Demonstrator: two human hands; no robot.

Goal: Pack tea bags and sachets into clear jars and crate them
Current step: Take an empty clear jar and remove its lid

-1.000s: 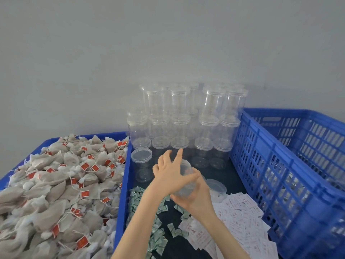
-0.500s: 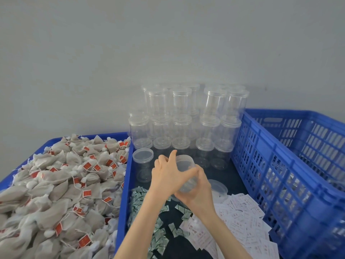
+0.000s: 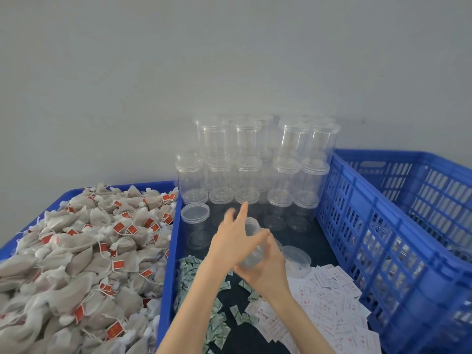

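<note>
— Over the dark tray floor, why does the person hold the clear jar [image 3: 251, 247] like that?

— The right hand [image 3: 265, 270] cups it from below; the left hand [image 3: 236, 237] sits at its mouth, fingers spread, likely working the lid.

— What crowds them?

— Stacked jars [image 3: 251, 172] behind, a loose lid [image 3: 296, 255] beside, sachets [image 3: 329, 297] beneath, tea bags [image 3: 84, 251] left, crate [image 3: 398, 241] right.

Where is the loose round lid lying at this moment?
In the head view the loose lid lies right of centre in the middle blue tray, just right of the right hand, at the far edge of the white sachets.
</note>
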